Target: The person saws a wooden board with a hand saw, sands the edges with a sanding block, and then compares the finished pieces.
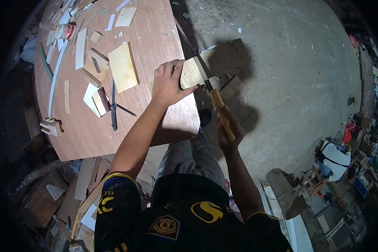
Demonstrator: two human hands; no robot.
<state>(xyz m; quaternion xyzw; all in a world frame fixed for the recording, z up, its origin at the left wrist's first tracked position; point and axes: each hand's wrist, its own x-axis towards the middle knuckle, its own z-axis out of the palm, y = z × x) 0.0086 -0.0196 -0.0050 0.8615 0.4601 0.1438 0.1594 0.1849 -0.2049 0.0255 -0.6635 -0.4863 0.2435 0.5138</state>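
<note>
My left hand point(167, 85) lies over a pale wooden board point(191, 73) at the table's right edge, thumb along its near side and fingers curled on its far side. My right hand point(231, 133) is closed around the wooden handle of a handsaw point(217, 101), beyond the table edge. The saw's dark, narrow blade reaches up along the board's right end; its teeth and any cut cannot be made out. A pale flat wooden panel point(124, 67) lies left of my left hand. Near it rests a dark-handled tool point(114, 117) with a long thin blade.
The wooden table point(155, 29) bears several offcuts, a jar with a red label point(66, 31), a small wooden frame point(97, 67) and a wooden block tool point(51, 127). Concrete floor point(290, 92) lies to the right. A person point(336, 158) is at the far right amid clutter.
</note>
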